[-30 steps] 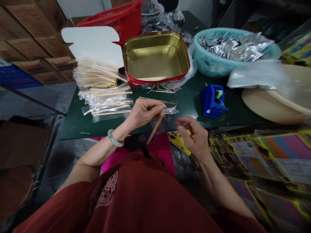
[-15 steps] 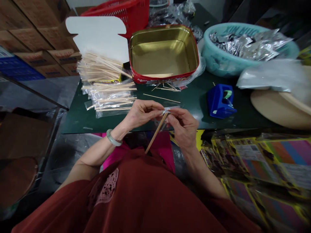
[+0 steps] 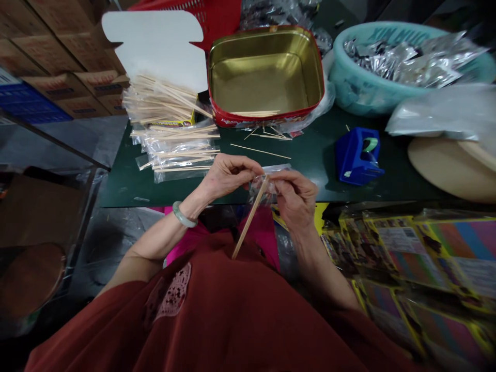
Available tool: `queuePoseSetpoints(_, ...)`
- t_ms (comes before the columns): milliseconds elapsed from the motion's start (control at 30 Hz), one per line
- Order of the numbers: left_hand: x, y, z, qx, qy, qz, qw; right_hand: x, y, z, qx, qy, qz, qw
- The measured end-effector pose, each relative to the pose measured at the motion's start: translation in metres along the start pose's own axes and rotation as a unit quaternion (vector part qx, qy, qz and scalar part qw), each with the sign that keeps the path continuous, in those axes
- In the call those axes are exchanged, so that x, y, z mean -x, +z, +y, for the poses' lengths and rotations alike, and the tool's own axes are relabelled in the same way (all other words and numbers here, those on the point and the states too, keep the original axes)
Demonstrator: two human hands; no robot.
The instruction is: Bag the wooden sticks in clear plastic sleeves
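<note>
Between my two hands is a clear plastic bag [image 3: 273,190] with a bundle of thin wooden sticks [image 3: 250,222]. The sticks slant down toward my lap, their lower ends against the red-brown shirt. My left hand [image 3: 231,176], with a pale green bangle at its wrist, pinches the bag's edge near the sticks' upper end. Opposite it, my right hand [image 3: 296,196] is closed on the bag with thumb and fingers together. Left of my hands lie several bagged stick bundles [image 3: 178,160]. One loose stick [image 3: 260,151] lies just beyond my fingers.
A red-rimmed tin [image 3: 267,67] with a few sticks stands at the back. To its left is an upright white box flap [image 3: 155,49]. A blue tape dispenser [image 3: 358,155], a turquoise basin [image 3: 387,77] of silvery packets and a beige bowl [image 3: 445,165] stand right. Packaged coloured sheets [image 3: 411,248] lie below.
The bag's plastic has spread wider between my hands, and more of it shows around the sticks. My fingers have shifted slightly apart. The whole view has tilted a little downward.
</note>
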State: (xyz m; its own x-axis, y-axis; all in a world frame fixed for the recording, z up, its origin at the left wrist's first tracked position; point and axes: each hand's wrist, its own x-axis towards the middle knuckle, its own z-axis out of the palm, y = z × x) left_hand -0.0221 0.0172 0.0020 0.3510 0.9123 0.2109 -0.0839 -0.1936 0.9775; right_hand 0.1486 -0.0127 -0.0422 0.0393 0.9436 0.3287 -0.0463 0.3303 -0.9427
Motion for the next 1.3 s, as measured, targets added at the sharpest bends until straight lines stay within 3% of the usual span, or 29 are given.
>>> queuePoseSetpoints(367, -0.001, 0.0, 0.004, -0.004, -0.006, 0.006, 1.0, -0.004, 0.002, -0.003, 0.001, -0.02, 0.001, 1.0)
queuePoseSetpoints(467, -0.002, 0.004, 0.005, 0.006, 0.003, 0.025, 1.0, -0.004, 0.003, -0.01, 0.033, -0.038, -0.005, 0.999)
queuePoseSetpoints(633, -0.003, 0.009, 0.005, 0.041, 0.028, 0.045, 0.998, -0.005, 0.012, -0.023, 0.049, -0.001, -0.018, 0.999)
queuePoseSetpoints(800, 0.002, 0.0, -0.005, 0.062, -0.006, 0.092, 0.994, -0.011, 0.015, -0.019, 0.038, 0.007, -0.063, 0.997)
queuePoseSetpoints(867, 0.002, -0.015, -0.008, 0.044, -0.004, 0.153, 0.987, -0.016, 0.012, -0.012, 0.032, 0.009, -0.06, 0.998)
queuePoseSetpoints(967, -0.006, -0.057, -0.007, 0.002, 0.046, 0.298, 0.954, -0.035, 0.004, 0.0, 0.051, -0.008, -0.017, 0.999)
queuePoseSetpoints(1133, -0.027, -0.142, -0.012, -0.07, 0.104, 0.546, 0.829, -0.115, -0.003, 0.02, 0.213, -0.074, 0.025, 0.974)
queuePoseSetpoints(1200, -0.03, -0.165, -0.022, -0.071, 0.088, 0.603, 0.79, -0.159, 0.002, 0.027, 0.341, -0.099, -0.002, 0.935)
queuePoseSetpoints(1300, -0.025, -0.18, -0.041, -0.097, 0.026, 0.614, 0.783, -0.217, 0.017, 0.037, 0.557, -0.033, -0.133, 0.819)
